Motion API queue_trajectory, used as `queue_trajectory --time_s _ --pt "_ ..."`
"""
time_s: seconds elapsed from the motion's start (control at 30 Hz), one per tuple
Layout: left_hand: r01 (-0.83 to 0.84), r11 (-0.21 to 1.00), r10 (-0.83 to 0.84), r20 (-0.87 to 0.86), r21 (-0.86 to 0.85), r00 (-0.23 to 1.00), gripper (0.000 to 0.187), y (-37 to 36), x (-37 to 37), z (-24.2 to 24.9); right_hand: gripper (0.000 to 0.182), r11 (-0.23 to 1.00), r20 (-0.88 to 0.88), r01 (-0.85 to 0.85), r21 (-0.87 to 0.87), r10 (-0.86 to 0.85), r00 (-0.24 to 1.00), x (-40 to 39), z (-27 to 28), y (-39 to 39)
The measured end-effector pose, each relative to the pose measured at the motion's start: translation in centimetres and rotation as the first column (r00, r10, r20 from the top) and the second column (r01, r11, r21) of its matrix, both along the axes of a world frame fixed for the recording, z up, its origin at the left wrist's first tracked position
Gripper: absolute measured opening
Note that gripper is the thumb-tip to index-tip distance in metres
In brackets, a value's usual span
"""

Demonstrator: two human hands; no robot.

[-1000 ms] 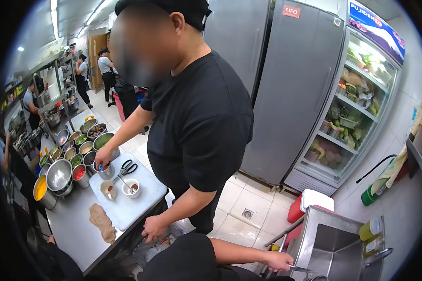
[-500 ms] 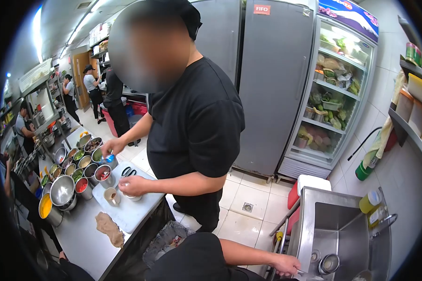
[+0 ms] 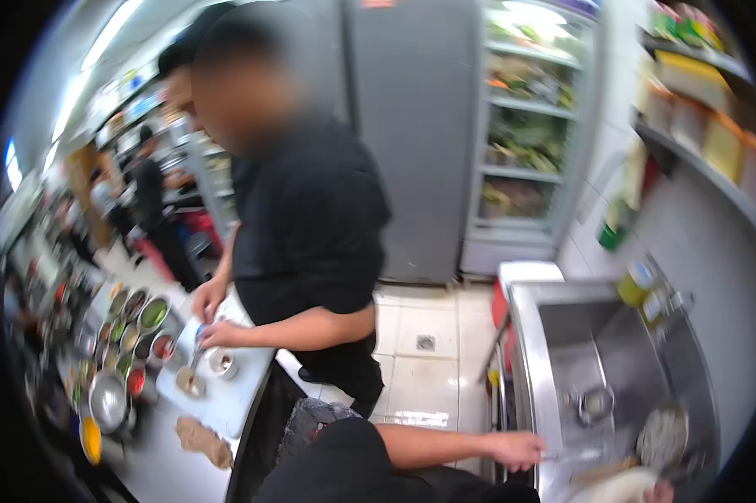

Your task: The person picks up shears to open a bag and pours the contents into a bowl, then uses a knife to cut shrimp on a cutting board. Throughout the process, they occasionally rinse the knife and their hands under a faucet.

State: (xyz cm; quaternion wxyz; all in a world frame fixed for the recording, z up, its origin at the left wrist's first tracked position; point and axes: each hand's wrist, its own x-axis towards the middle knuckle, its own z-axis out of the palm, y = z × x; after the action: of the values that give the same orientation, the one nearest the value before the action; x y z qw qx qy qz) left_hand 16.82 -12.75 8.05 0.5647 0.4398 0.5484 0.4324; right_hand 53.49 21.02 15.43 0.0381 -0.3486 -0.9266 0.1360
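My left hand (image 3: 519, 451) is closed round the thin handle of a metal utensil (image 3: 567, 455) at the near edge of the steel sink (image 3: 525, 369). The utensil's far end is blurred. At the bottom right edge of the view, part of my right hand (image 3: 665, 491) shows beside a pale rounded object (image 3: 617, 486); its fingers are too cut off and blurred to read. A round metal strainer or bowl (image 3: 663, 436) lies in the sink's right part, and a small metal bowl (image 3: 596, 405) sits in the basin.
A co-worker in black (image 3: 311, 218) stands at the counter, both hands over a white board (image 3: 227, 394) with cups. Metal food containers (image 3: 108, 401) crowd the counter's left. A lined bin (image 3: 311, 423) stands below. Bottles (image 3: 638, 283) stand behind the sink; shelves (image 3: 696, 155) hang right.
The view has swung right and down, showing more of the sink, the pale object and part of my right hand. The co-worker's hands have come together over the board.
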Motion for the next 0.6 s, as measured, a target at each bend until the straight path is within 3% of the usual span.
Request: queue_trajectory --time_s 0.03,0.07,0.1,0.13,0.17,0.2,0.23,0.3,0.4,0.53,0.6 --pt "-0.045 0.999 0.044 0.054 0.026 0.998 0.024 0.3 0.6 -1.2 0.042 0.988 -0.06 -0.144 0.047 0.146 0.987 3.5 -4.5 2.9" --pt "-0.008 0.999 0.003 0.108 0.042 0.994 0.026 0.2 0.6 -2.0 0.04 0.98 -0.126 0.138 -0.145 -0.156 0.98 1.2 -1.3 -2.2" --pt "-0.054 0.996 0.059 0.078 -0.067 0.995 0.028 0.3 1.0 -3.3 0.043 0.989 -0.173 0.108 -0.097 -0.124 0.977 2.3 -1.9 -2.9" --pt "-0.093 0.994 0.095 0.043 -0.051 0.995 0.028 -0.4 1.3 -1.3 0.047 0.992 -0.158 0.108 0.067 -0.096 0.983 2.6 -1.5 -4.2" --pt "-0.074 0.989 0.067 -0.052 -0.13 0.996 0.029 -0.2 1.5 -0.6 0.05 0.994 -0.225 0.112 0.004 -0.109 0.968 1.6 1.0 -6.6" --pt "0.013 0.965 -0.011 0.009 -0.262 1.0 0.037 0.4 1.6 1.3 0.061 0.978 -0.149 0.207 -0.01 -0.206 0.967 1.7 2.4 -8.1" --pt "0.012 0.984 -0.004 0.049 -0.176 0.999 0.033 0.3 2.4 2.1 0.064 0.942 -0.19 0.323 -0.086 -0.334 0.923 0.9 4.3 -10.4" --pt "0.048 0.984 -0.025 0.132 -0.171 0.991 0.029 1.0 2.5 1.9 0.056 0.905 -0.184 0.396 -0.154 -0.42 0.888 -0.6 6.4 -12.6" --pt "0.127 0.963 -0.116 0.058 -0.237 0.992 0.028 3.2 3.7 0.7 0.04 0.876 -0.178 0.459 -0.146 -0.48 0.859 0.9 4.5 -13.4" --pt "0.251 0.953 -0.24 0.081 -0.169 0.967 0.029 4.9 6.3 1.6 0.018 0.867 -0.123 0.497 -0.035 -0.497 0.859 1.3 2.5 -13.6" --pt "0.318 0.926 -0.307 0.085 -0.204 0.948 0.032 6.0 7.4 0.9 0.017 0.852 -0.12 0.511 0.117 -0.498 0.859 0.6 0.6 -12.5"
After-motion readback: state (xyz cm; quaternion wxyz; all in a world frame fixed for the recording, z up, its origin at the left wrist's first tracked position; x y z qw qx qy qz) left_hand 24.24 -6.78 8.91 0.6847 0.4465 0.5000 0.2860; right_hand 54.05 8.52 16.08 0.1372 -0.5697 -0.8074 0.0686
